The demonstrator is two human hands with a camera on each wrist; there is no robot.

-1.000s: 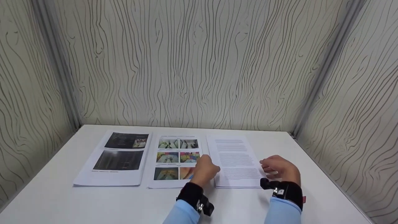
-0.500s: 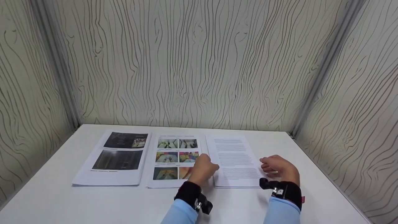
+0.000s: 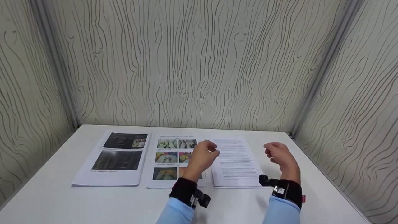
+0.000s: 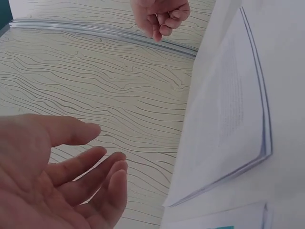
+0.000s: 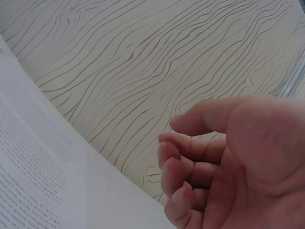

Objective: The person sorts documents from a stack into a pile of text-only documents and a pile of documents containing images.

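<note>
A stack of text-printed paper [image 3: 236, 161] lies on the table at the right of the row. To its left is a stack of paper with colour photos [image 3: 166, 183]. My left hand [image 3: 203, 155] hovers above the neighbouring edges of these two stacks, holding nothing. In the left wrist view its fingers [image 4: 112, 191] are loosely bent, with a gap to the thumb. Right of the text stack, my right hand [image 3: 279, 155] is raised over the table. The right wrist view shows its fingers [image 5: 176, 171] loosely curled, with nothing in them.
A third stack of paper [image 3: 107, 179], printed with dark pictures, lies at the left of the white table [image 3: 102, 205]. Wood-grain patterned panels [image 3: 180, 62] enclose the table at the back and both sides, joined by grey corner posts [image 3: 326, 62].
Both hands have lifted up off the text stack's sides, the fingers loosening. The stacks stay where they were.
</note>
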